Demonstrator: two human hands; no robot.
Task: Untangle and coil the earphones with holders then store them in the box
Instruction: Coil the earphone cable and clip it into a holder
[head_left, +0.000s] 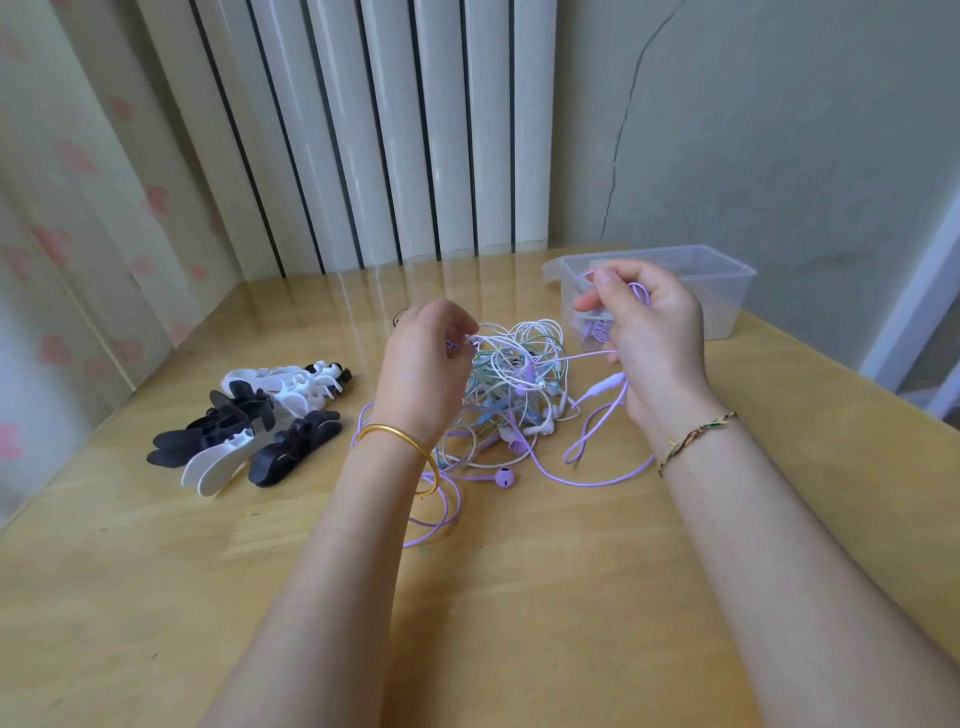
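Purple earphone cord (597, 475) pinched in right hand (655, 340), tangled earphones (519, 384) apparently pinched by left hand (423, 364), holders (249, 423) left, box (722, 291) behind.

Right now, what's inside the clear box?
The clear box shows nothing inside its visible right part. The right hand, holding purple cable, covers its left part, so what lies there cannot be seen.

Single head-worn view, facing forward-down, close over left hand (422, 371), right hand (658, 340), table (130, 571); edges seemingly warped.
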